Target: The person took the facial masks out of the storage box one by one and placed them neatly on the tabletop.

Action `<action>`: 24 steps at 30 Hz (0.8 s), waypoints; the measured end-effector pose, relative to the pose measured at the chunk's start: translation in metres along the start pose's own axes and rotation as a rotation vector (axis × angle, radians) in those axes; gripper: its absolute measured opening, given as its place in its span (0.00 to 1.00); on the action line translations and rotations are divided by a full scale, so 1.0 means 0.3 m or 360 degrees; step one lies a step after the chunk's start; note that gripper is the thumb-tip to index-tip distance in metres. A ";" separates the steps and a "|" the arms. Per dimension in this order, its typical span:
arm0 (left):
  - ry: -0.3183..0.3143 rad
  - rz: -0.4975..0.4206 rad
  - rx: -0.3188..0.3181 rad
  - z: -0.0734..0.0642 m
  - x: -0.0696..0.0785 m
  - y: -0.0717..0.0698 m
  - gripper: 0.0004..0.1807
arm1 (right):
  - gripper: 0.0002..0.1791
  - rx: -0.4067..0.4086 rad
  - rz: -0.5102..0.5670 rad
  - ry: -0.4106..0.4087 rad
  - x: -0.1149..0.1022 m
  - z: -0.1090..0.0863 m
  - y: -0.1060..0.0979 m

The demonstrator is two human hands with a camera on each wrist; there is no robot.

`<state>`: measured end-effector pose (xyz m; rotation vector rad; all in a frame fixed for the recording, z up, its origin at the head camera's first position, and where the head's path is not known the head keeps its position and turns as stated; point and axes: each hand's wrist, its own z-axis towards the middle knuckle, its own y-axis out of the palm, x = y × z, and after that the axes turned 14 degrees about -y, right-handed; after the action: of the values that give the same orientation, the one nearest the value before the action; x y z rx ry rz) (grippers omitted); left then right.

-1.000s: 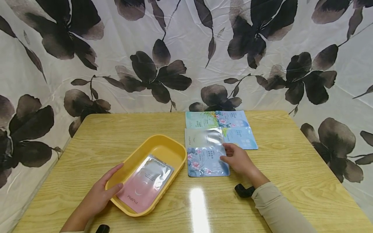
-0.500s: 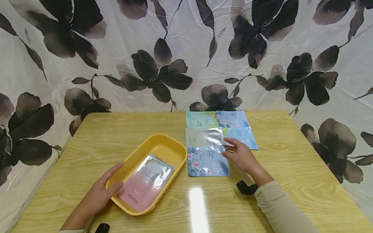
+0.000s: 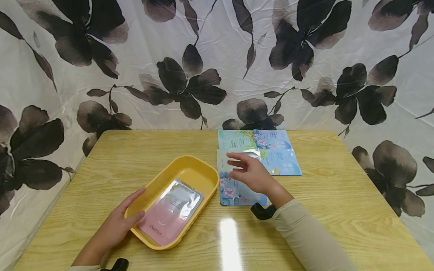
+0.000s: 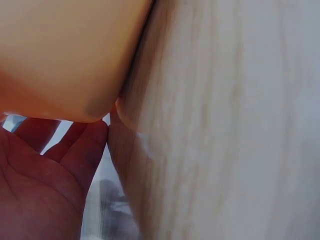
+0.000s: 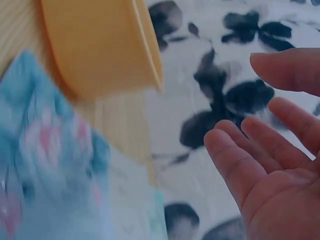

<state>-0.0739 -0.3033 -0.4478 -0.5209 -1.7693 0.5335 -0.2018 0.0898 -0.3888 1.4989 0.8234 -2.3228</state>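
A pink and silver sheet mask sachet point(image 3: 169, 214) lies in the yellow plastic basket point(image 3: 207, 195). My left hand point(image 3: 115, 222) holds the basket's near left side, thumb over the rim and fingers along the outer wall point(image 4: 65, 65). Above the other sachets hovers my right hand point(image 3: 252, 175), fingers spread and holding nothing. Beneath it lie a silvery sachet point(image 3: 222, 157) and a blue floral sachet point(image 3: 234, 192), both partly hidden in the head view. The right wrist view shows the floral sachet point(image 5: 45, 150) below the hand.
Farther back lie a green sachet point(image 3: 234, 139), a blue floral one point(image 3: 272, 138) and a light blue one point(image 3: 281, 162), edges close together. The wooden table point(image 3: 325, 210) ends at a hanging floral cloth point(image 3: 210, 37). Black wrist cameras point(image 3: 262, 211) sit on both wrists.
My right hand has left the right edge of the near floral sachet and moved left over the silvery and floral sachets. The left hand and basket stay in place.
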 end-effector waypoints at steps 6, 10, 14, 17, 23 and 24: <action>0.0034 -0.0006 0.0010 0.001 0.000 0.000 0.34 | 0.32 -0.0203 0.0014 -0.0013 -0.019 0.074 0.098; 0.0037 -0.0016 0.0014 0.000 -0.001 0.001 0.34 | 0.32 -0.0326 -0.0006 -0.0026 -0.019 0.127 0.154; 0.0036 -0.0017 0.0013 0.000 0.000 0.003 0.34 | 0.32 -0.0419 -0.0042 -0.0022 -0.019 0.169 0.196; 0.0039 -0.0015 0.0014 0.000 0.000 0.004 0.34 | 0.32 -0.0466 -0.0078 0.0003 -0.019 0.194 0.222; 0.0010 -0.0029 -0.0002 -0.002 0.002 0.002 0.34 | 0.31 -0.0596 -0.0352 0.0035 -0.013 0.239 0.264; 0.0003 -0.0032 -0.0005 -0.002 0.002 0.002 0.34 | 0.30 -0.0617 -0.0395 0.0037 -0.012 0.245 0.270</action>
<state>-0.0736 -0.3024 -0.4475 -0.5056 -1.7719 0.5159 -0.2151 -0.0187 -0.3889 1.3169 1.4416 -2.1390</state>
